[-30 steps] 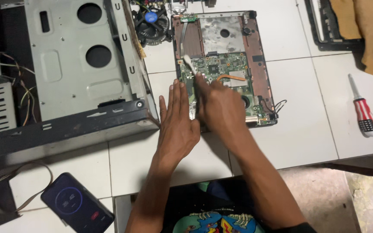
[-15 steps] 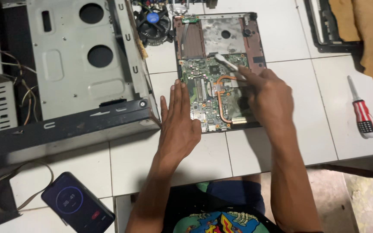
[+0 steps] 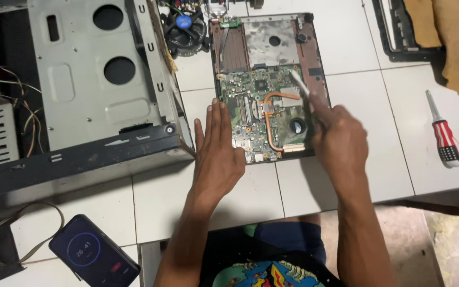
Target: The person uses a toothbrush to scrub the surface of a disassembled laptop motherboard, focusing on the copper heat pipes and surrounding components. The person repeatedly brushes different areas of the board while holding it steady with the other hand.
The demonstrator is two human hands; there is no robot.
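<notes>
An opened laptop base (image 3: 314, 64) lies on the white tiled table, its green circuit board (image 3: 251, 109) with a copper heat pipe exposed. My left hand (image 3: 218, 154) rests flat, fingers together, against the base's left edge. My right hand (image 3: 338, 139) grips a small white brush (image 3: 298, 83), whose tip is over the board's upper right part.
A grey desktop computer case (image 3: 96, 90) lies open at the left. A round cooling fan (image 3: 186, 29) sits behind it. A red-handled screwdriver (image 3: 443, 133) lies at the right. A phone (image 3: 92, 254) with a cable sits at the near left. A brown cloth (image 3: 452, 32) covers a black frame at the far right.
My right hand has swept the brush from the board's left side across to its right side. My left hand has stayed in place.
</notes>
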